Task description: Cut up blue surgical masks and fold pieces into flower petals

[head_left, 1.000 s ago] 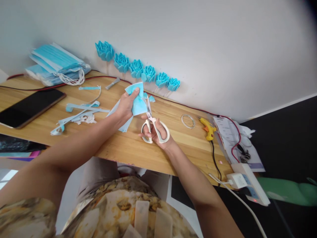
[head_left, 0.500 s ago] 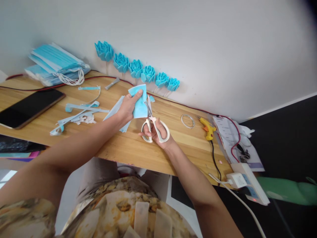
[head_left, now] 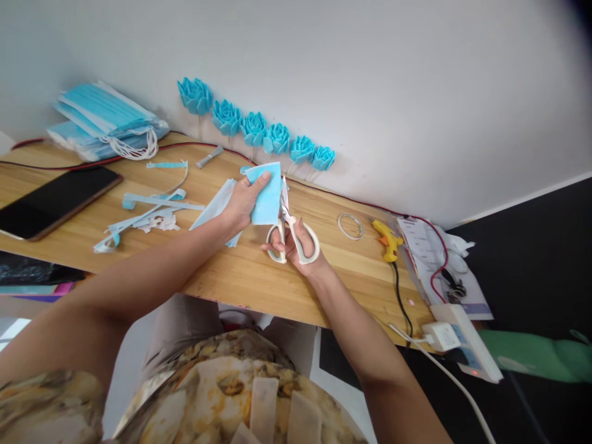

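My left hand (head_left: pixel 243 201) pinches a light-blue piece of mask fabric (head_left: pixel 267 200), thumb on top, above the wooden table. My right hand (head_left: pixel 300 243) has its fingers through the handles of white-handled scissors (head_left: pixel 287 216). The blades are parted and point away from me, at the right edge of the fabric. Beneath my left wrist lie more pale blue fabric pieces (head_left: pixel 217 202), partly hidden by the arm. Behind my hands, several blue fabric flowers (head_left: pixel 253 127) on thin stems lean along the wall.
A stack of blue masks (head_left: pixel 106 117) sits at the back left, with a phone (head_left: pixel 60 200) before it. Cut strips (head_left: pixel 152 203) lie left of my hands. To the right are a wire ring (head_left: pixel 350 227), a yellow glue gun (head_left: pixel 388 240) and a power strip (head_left: pixel 474 351).
The fabric in my left hand has turned and shifted slightly right, its right edge now looking straighter. The scissors have moved a little to the right.
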`<state>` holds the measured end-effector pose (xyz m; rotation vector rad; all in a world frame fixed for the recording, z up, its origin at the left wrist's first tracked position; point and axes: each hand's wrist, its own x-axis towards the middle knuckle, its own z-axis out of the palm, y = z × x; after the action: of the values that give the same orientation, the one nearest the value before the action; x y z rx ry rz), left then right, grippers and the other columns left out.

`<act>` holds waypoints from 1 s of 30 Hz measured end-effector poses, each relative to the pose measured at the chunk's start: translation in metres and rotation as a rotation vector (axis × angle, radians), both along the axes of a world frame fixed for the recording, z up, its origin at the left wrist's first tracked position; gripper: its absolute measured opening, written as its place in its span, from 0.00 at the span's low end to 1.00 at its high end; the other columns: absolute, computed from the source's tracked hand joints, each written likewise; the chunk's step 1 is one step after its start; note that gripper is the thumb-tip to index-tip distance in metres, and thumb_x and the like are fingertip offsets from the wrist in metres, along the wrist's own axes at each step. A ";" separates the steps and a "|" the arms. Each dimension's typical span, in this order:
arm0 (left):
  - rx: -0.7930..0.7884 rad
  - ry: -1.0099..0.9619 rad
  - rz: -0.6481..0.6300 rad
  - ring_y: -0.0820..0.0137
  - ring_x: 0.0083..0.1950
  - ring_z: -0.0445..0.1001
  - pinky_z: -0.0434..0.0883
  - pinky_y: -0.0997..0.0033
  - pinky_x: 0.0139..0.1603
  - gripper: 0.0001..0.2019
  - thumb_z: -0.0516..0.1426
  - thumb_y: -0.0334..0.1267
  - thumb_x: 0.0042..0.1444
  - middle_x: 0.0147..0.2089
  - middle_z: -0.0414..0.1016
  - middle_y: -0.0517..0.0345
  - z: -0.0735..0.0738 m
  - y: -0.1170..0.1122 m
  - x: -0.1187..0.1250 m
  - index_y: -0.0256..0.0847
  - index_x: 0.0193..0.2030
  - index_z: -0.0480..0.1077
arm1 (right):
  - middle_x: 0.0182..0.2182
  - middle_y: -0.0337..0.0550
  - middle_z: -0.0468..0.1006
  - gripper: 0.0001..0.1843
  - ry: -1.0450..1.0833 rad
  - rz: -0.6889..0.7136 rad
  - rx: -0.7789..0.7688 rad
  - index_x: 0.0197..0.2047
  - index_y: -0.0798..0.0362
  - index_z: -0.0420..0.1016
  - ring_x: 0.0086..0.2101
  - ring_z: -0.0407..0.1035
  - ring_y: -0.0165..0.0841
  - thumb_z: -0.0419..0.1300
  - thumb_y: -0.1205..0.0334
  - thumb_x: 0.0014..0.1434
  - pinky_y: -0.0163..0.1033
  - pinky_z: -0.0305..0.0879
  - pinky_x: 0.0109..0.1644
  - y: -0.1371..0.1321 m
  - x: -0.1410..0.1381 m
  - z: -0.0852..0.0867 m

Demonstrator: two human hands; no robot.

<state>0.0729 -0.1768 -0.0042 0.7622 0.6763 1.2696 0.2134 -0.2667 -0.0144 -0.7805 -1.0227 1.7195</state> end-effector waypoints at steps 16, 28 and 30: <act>-0.007 0.045 0.007 0.72 0.26 0.74 0.73 0.74 0.28 0.19 0.71 0.51 0.52 0.29 0.77 0.59 -0.011 -0.003 0.005 0.39 0.36 0.73 | 0.22 0.34 0.72 0.31 -0.074 -0.041 0.094 0.34 0.51 0.74 0.24 0.63 0.27 0.62 0.27 0.58 0.45 0.81 0.45 0.002 0.003 -0.007; -0.027 0.103 0.072 0.73 0.26 0.72 0.71 0.74 0.29 0.15 0.70 0.46 0.54 0.27 0.76 0.59 -0.001 -0.009 0.008 0.38 0.33 0.73 | 0.17 0.33 0.66 0.36 -0.107 -0.137 0.096 0.29 0.53 0.73 0.20 0.63 0.26 0.61 0.24 0.55 0.35 0.70 0.26 0.001 -0.001 -0.004; -0.016 0.092 0.080 0.73 0.28 0.73 0.72 0.74 0.31 0.14 0.70 0.45 0.54 0.29 0.77 0.59 -0.001 -0.009 0.009 0.37 0.34 0.74 | 0.16 0.33 0.66 0.36 -0.106 -0.155 0.085 0.28 0.53 0.71 0.18 0.61 0.26 0.61 0.23 0.55 0.34 0.62 0.21 0.000 -0.002 -0.003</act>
<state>0.0817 -0.1862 -0.0056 0.7905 0.7975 1.3063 0.2109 -0.2665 -0.0172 -0.8802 -1.0712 1.5063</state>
